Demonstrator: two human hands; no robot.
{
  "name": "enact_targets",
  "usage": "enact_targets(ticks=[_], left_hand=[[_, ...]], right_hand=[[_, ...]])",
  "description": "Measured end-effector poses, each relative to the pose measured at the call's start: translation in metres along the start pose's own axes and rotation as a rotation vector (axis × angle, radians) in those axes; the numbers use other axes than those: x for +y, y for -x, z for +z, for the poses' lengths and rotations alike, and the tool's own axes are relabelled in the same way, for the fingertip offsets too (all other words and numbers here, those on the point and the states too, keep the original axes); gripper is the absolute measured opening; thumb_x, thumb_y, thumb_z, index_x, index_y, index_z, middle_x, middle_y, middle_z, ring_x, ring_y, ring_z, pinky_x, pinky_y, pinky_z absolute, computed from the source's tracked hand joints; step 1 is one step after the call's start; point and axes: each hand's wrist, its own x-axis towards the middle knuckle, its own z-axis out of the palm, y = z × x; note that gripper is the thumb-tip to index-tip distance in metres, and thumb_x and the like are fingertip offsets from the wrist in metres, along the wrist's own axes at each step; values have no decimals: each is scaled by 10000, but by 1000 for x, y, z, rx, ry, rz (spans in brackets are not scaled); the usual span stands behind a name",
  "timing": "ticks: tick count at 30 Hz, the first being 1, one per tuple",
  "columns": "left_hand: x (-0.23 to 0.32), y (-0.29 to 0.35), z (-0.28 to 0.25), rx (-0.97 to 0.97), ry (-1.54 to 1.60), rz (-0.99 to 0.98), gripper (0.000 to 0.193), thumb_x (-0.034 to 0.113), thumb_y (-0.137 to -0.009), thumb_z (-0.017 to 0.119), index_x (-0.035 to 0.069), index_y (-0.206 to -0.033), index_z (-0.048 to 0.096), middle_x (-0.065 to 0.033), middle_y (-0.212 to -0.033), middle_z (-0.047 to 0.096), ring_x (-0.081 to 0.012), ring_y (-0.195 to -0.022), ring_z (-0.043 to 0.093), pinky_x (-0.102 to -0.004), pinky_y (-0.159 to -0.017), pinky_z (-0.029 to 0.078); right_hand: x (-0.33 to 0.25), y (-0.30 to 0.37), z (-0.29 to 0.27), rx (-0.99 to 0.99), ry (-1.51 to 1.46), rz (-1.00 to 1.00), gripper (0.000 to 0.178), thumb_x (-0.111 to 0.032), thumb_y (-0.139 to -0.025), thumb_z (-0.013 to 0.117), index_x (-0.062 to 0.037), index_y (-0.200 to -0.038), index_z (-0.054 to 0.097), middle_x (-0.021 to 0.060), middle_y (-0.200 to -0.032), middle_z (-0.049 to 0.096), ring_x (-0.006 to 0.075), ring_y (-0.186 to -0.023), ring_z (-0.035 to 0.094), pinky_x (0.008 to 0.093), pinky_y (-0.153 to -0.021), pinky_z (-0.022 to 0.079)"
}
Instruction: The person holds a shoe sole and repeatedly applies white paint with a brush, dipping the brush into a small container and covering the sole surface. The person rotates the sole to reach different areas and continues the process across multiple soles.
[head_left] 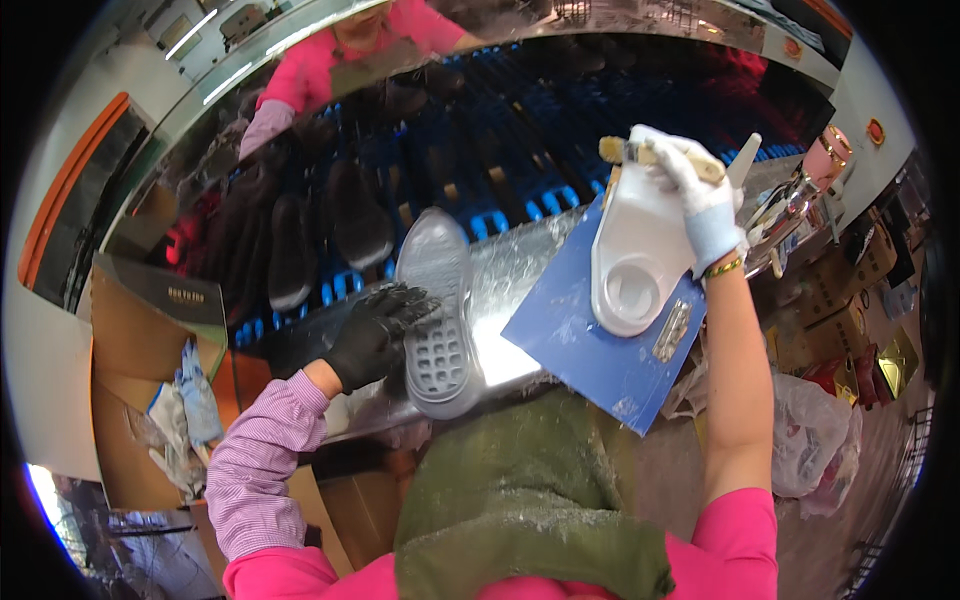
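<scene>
A translucent grey shoe sole (437, 340) lies lengthwise on the metal ledge, its gridded heel end toward me. My left hand (375, 325), in a dark glove, grips the sole's left edge with its fingers over the upper side. To the right, my right hand (695, 190) wears a white glove and is closed around a brush (614, 150) with pale bristles and a light handle. It is over the far end of a white plastic holder (640, 235) with a round cup at its near end. Under the holder is a blue board (590, 350).
Beyond the ledge (515, 270), a dark conveyor with blue parts carries several dark soles (360, 215). An open cardboard box (130, 370) with gloves stands at left. A pink bottle (828, 155) and tools stand at right, above a clear plastic bag (810, 420).
</scene>
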Motion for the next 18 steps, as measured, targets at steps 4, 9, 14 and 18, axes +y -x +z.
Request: enact_targets(ticks=[4, 9, 14, 18], left_hand=[[47, 42, 67, 501, 1225, -508, 569, 177, -811, 714, 58, -1335, 524, -155, -1360, 480, -307, -1270, 462, -381, -1098, 342], [112, 49, 75, 559, 882, -602, 520, 78, -802, 724, 0, -1277, 525, -151, -1319, 476, -271, -1220, 484, -371, -1073, 364], [176, 82, 94, 794, 1136, -719, 695, 12, -795, 714, -38, -1393, 365, -150, -1313, 496, -202, -1171, 539, -332, -977, 483], [189, 85, 67, 813, 1898, -761, 759, 210, -775, 761, -44, -1389, 394, -148, -1238, 581, -218, -1078, 615, -335, -934, 526]], right_hand=[[5, -3, -12, -50, -21, -48, 250, -243, -942, 621, -80, -1112, 707, 5, -1014, 687, 62, -868, 617, 205, -777, 489], [1, 8, -14, 3, 12, -67, 282, -253, -964, 594, -54, -1141, 689, 13, -1043, 688, 70, -889, 627, 203, -806, 488], [-5, 63, -5, 62, -51, 117, 246, -222, -926, 660, -30, -1077, 689, 44, -915, 712, 95, -750, 675, 218, -643, 527], [-21, 106, 3, 2, 3, 164, 211, -205, -907, 681, -22, -1012, 681, 47, -840, 696, 94, -698, 668, 205, -594, 506]])
